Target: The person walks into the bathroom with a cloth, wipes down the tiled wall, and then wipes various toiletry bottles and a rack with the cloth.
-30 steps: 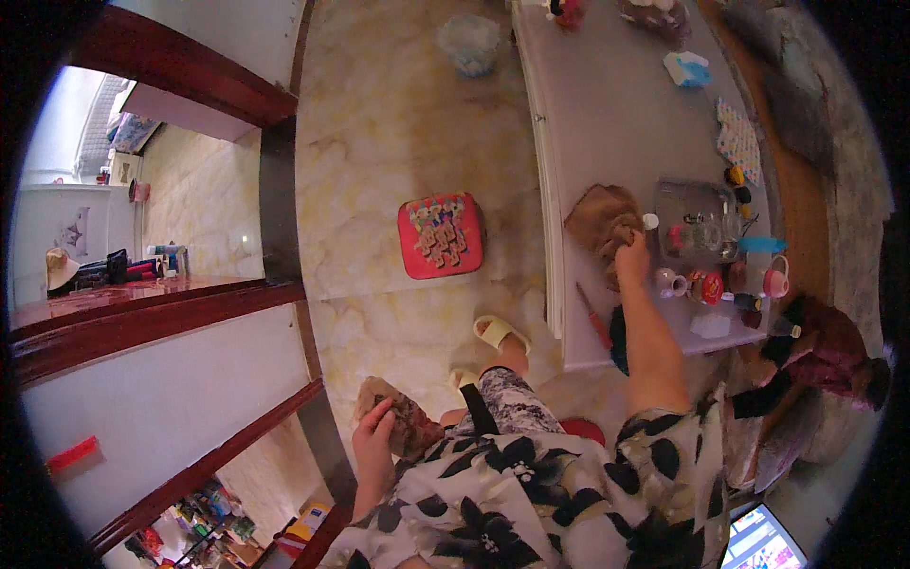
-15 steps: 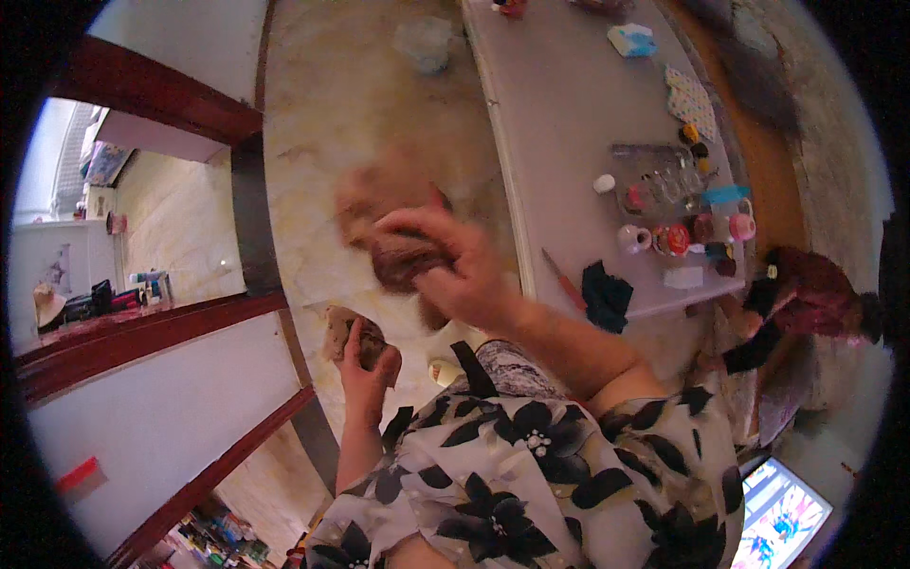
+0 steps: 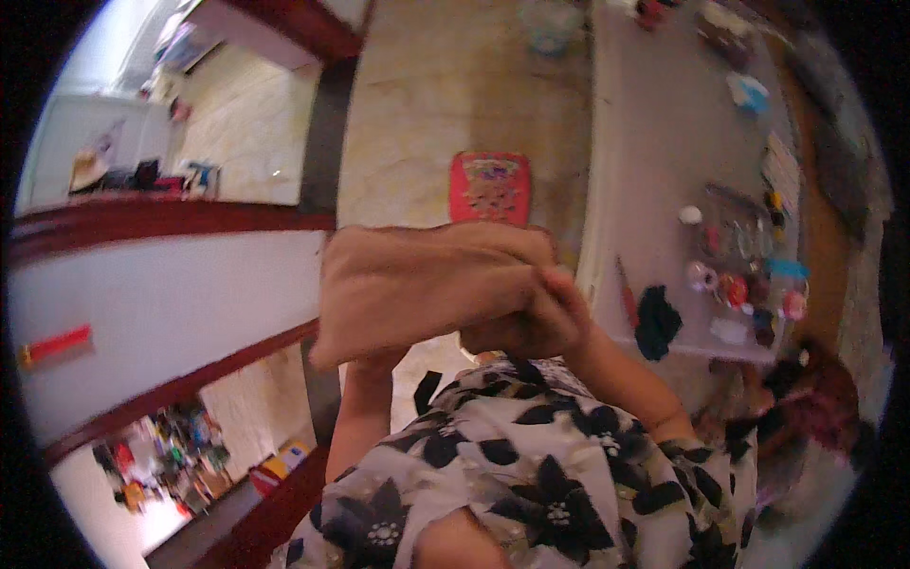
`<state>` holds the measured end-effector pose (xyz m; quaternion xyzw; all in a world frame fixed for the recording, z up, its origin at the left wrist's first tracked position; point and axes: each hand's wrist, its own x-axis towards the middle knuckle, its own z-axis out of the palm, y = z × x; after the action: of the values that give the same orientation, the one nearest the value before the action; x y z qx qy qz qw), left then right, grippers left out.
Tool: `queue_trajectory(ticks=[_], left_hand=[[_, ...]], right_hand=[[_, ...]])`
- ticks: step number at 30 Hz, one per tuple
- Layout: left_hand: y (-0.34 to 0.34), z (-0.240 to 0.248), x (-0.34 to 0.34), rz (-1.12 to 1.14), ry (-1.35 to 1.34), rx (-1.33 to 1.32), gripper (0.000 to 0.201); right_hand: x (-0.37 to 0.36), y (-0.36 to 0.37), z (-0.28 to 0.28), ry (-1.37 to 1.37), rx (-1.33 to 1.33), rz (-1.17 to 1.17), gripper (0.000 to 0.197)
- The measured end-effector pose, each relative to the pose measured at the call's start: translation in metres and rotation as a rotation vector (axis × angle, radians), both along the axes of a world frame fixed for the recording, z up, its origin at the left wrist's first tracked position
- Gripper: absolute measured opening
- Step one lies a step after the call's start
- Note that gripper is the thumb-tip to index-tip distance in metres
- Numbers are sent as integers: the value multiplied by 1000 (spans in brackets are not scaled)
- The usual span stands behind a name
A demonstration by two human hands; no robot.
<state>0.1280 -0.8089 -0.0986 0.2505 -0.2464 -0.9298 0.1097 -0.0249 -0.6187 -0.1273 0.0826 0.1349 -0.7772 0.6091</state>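
Head view: right hand [image 3: 567,296] clenched on a brown cloth [image 3: 427,284], spread ahead of the floral shirt [image 3: 531,455]; left hand [image 3: 377,362] mostly hidden behind it, grip cannot be told. Beyond, one red stool [image 3: 464,194]; rightward, a counter [image 3: 654,142] bearing dark fabric [image 3: 656,322].

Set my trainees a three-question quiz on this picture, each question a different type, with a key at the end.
1. True or false: a dark cloth lies at the near edge of the table.
2. Where is the brown cloth? (a) spread on the floor; (b) flat on the table; (c) held up in the air.
3. Which hand is mostly hidden behind the brown cloth?

Key: 1. true; 2. c; 3. the left hand.
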Motion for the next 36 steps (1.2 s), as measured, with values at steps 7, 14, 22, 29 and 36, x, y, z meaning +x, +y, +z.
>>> queue_trajectory(ticks=[7,14,22,29,36], left_hand=[[2,22,32,193,98,-42,101],[25,16,88,450,185,-97,106],[64,20,202,700,275,-207,111],[140,49,274,875,278,-242,93],[137,12,369,1168,-148,-135,53]], right_hand=[[-8,-20,2,209,-126,-6,74],[-26,-51,31,562,-28,504,89],[126,-127,52,711,-207,745,94],[214,-86,97,836,-274,911,69],[326,-115,107,1551,-989,1135,49]])
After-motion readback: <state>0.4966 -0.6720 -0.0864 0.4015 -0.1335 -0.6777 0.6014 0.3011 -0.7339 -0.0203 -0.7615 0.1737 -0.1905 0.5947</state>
